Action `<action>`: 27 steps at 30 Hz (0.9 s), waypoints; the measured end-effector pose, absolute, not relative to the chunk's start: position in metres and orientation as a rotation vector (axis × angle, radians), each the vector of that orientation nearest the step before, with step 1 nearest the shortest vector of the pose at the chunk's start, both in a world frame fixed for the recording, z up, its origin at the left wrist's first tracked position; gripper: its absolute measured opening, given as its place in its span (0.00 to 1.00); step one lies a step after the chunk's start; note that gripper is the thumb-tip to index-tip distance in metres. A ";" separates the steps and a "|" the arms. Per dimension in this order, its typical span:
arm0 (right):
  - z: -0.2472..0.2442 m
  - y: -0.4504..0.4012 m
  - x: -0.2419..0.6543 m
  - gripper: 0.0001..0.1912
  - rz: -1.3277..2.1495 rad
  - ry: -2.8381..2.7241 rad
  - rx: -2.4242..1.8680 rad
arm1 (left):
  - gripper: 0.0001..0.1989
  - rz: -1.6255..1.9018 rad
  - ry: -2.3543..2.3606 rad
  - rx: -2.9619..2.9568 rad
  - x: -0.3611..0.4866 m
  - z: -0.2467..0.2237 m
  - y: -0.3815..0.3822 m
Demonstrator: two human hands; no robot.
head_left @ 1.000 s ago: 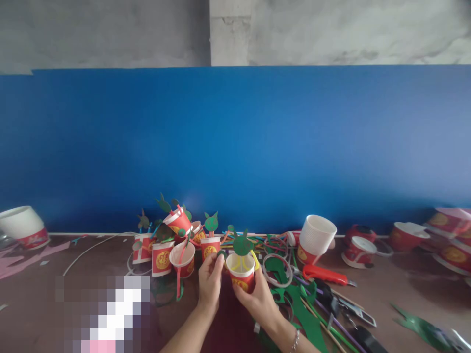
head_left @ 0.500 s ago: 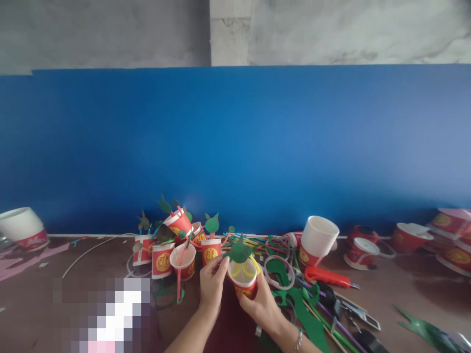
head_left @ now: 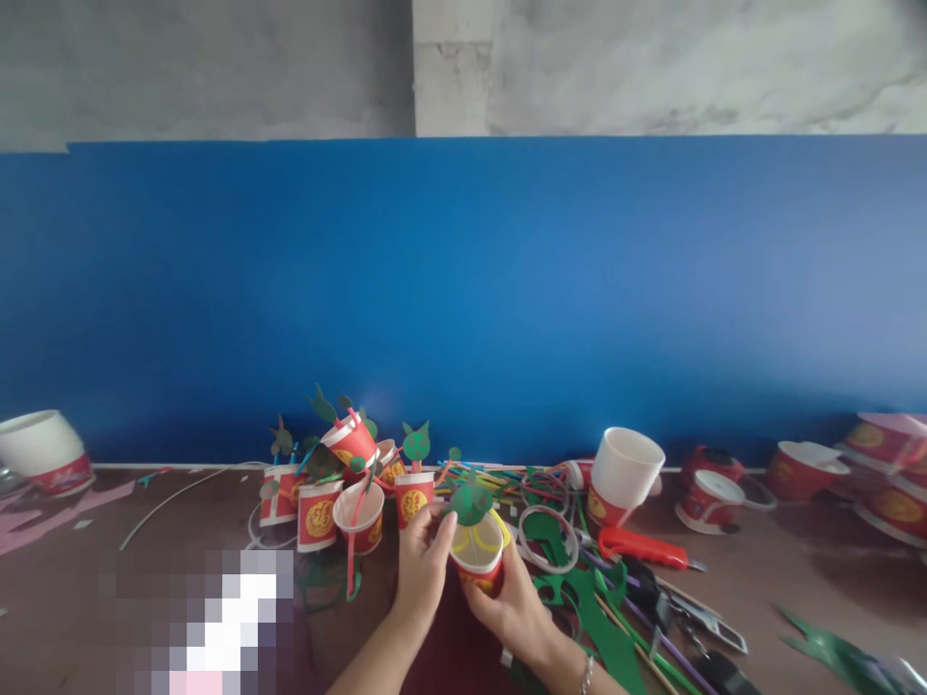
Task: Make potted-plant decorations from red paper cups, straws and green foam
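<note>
A red and white paper cup [head_left: 481, 571] with yellow straws inside it is gripped by my right hand [head_left: 516, 600], fingers wrapped round its right side and base. A green paper shape [head_left: 471, 501] stands above the cup's far rim. My left hand [head_left: 426, 557] pinches the left edge of this shape between thumb and fingers, just left of the cup. Other cups with green cut-outs stand left of my hands, one of them bearing a green cat-like head [head_left: 416, 442].
Stacked white cups [head_left: 629, 463], an orange-red cutter [head_left: 643, 548], green paper scraps [head_left: 606, 627] and scissors [head_left: 706, 623] lie to the right. Loose straws [head_left: 499, 475] are behind my hands. Pink paper [head_left: 72, 510] lies far left. A blue panel [head_left: 463, 290] borders the table's back.
My left hand has shifted slightly right, further onto the green shape, which now sits a little lower and tilts differently. My right hand keeps its hold on the cup.
</note>
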State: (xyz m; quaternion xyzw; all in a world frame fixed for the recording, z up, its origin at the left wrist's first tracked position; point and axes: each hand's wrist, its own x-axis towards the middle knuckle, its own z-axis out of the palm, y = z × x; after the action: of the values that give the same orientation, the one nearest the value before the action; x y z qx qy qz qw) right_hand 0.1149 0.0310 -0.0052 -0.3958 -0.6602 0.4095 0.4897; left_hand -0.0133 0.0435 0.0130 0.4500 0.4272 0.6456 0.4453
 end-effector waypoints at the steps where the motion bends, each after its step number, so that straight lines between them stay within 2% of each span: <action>1: -0.004 0.031 0.115 0.35 1.009 -1.592 -0.960 | 0.14 1.602 1.062 1.137 -0.014 0.013 0.043; 9: -0.008 0.031 0.119 0.33 1.150 -1.528 -0.892 | 0.13 1.603 0.999 1.139 -0.012 0.017 0.039; 17: -0.011 0.030 0.128 0.34 0.867 -1.547 -0.826 | 0.10 1.630 1.081 1.240 -0.011 0.012 0.039; 22: -0.021 0.032 0.127 0.21 0.783 -1.492 -0.940 | 0.09 1.587 1.086 1.456 -0.008 0.013 0.029; 27: -0.023 0.027 0.123 0.20 0.718 -1.455 -0.922 | 0.09 1.673 1.105 1.556 -0.002 0.007 0.019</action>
State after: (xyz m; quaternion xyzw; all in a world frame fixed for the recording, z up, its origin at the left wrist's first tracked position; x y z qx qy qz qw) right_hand 0.1235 0.0269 -0.0232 -0.3969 -0.6264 0.3091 0.5954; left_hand -0.0020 0.0189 0.0073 0.5855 0.4156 0.6293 0.2974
